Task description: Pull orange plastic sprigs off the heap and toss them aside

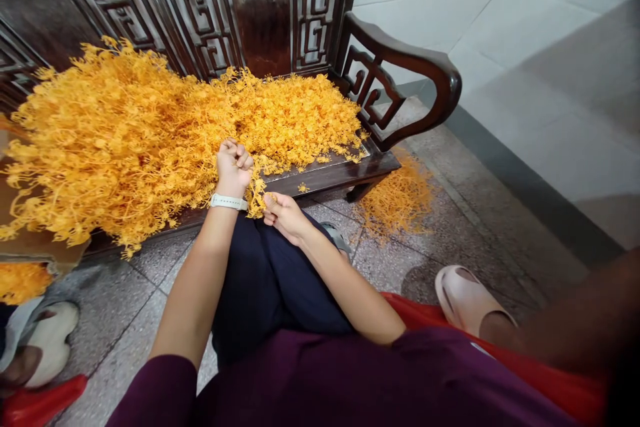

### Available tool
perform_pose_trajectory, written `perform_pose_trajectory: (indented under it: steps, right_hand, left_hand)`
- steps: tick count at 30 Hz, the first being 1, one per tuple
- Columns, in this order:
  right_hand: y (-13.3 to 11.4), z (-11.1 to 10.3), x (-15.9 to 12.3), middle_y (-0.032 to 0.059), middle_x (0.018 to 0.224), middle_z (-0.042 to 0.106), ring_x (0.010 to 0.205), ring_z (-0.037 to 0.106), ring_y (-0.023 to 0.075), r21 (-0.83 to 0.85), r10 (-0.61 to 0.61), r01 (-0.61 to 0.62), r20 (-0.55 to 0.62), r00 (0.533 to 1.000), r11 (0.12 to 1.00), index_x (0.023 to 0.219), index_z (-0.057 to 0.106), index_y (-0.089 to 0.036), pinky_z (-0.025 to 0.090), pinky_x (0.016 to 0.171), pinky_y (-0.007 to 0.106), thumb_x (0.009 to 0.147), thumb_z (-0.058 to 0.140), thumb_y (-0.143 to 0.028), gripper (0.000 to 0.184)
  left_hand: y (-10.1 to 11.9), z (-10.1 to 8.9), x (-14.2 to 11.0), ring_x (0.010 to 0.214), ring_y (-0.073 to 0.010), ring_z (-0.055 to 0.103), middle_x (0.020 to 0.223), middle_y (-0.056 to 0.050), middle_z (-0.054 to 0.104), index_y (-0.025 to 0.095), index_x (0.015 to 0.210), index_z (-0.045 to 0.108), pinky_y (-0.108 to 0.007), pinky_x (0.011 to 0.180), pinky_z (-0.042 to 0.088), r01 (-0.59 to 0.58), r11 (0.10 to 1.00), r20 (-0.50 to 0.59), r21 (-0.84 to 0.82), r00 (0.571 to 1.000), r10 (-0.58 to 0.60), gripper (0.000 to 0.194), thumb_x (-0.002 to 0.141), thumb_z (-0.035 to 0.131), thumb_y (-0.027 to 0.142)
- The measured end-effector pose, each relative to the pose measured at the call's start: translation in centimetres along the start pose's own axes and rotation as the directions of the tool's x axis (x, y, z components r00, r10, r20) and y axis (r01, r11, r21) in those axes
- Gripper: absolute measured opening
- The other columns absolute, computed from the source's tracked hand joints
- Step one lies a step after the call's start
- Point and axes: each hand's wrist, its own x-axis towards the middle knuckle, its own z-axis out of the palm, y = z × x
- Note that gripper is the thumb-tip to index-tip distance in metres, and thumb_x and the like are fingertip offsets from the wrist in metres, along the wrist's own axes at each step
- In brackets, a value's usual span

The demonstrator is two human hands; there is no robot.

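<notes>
Right hand pinches an orange, branching, plastic-looking sprig at the near edge of the dark, carved wooden bench; left hand is clenched, contents hidden. Apparently separated: small orange clusters, right. Apparently remaining: large tangled orange heap, left.

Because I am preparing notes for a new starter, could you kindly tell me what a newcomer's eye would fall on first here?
Probably the big orange-yellow heap spread along the seat of the dark carved bench. Next, in front of it, the right hand pinches a yellow sprig that seems to hang from the curled left hand. A smaller orange pile lies on the floor by the bench's right end.
</notes>
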Motion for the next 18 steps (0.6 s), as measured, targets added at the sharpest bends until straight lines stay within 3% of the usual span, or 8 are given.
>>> perform_pose_trajectory:
  steps: [7, 11, 14, 18]
  right_hand:
    - [0.7, 0.4, -0.5, -0.0057, 0.062, 0.045, 0.055, 0.035, 0.0073, 0.137, -0.053, 0.069, -0.113, 0.992, 0.988, 0.078, 0.058, -0.018, 0.03, 0.055, 0.024, 0.076, 0.09, -0.043, 0.041]
    - [0.6, 0.5, -0.1, -0.0053, 0.062, 0.047, 0.054, 0.035, 0.0066, 0.165, -0.085, 0.116, -0.181, 0.98, 0.979, 0.079, 0.058, -0.018, 0.03, 0.055, 0.023, 0.077, 0.088, -0.043, 0.039]
    - [-0.2, 0.4, 1.0, -0.0041, 0.064, 0.05, 0.055, 0.037, 0.0068, 0.144, -0.168, 0.217, -0.295, 0.941, 0.965, 0.086, 0.066, -0.016, 0.03, 0.055, 0.024, 0.077, 0.087, -0.044, 0.036]
    - [-1.9, 0.3, 2.7, -0.0024, 0.067, 0.054, 0.057, 0.041, 0.0088, 0.043, -0.35, 0.4, -0.408, 0.843, 0.915, 0.091, 0.07, -0.017, 0.033, 0.058, 0.026, 0.079, 0.083, -0.044, 0.032]
  left_hand:
    - [0.3, -0.2, -0.1, 0.035, -0.0047, 0.025, 0.055, 0.007, 0.04, 0.02, 0.079, 0.044, -0.018, 0.04, 0.014, -0.032, 0.999, 0.004, -0.023, 0.999, 0.032, 0.029, 0.096, 0.04, -0.004]
    - [0.3, 0.0, 0.6, 0.035, -0.0045, 0.026, 0.056, 0.008, 0.04, 0.021, 0.08, 0.044, -0.018, 0.04, 0.014, -0.043, 0.999, 0.018, -0.004, 0.999, 0.043, 0.027, 0.092, 0.043, -0.004]
    - [0.0, 1.4, 1.8, 0.034, -0.0045, 0.026, 0.056, 0.008, 0.04, 0.02, 0.079, 0.043, -0.019, 0.04, 0.014, -0.058, 0.998, 0.028, -0.009, 0.998, 0.059, 0.026, 0.089, 0.044, -0.004]
    - [-0.8, 4.2, 2.9, 0.034, -0.0045, 0.026, 0.055, 0.008, 0.039, 0.02, 0.079, 0.043, -0.019, 0.04, 0.013, -0.056, 0.997, 0.075, -0.047, 0.995, 0.06, 0.027, 0.086, 0.04, -0.006]
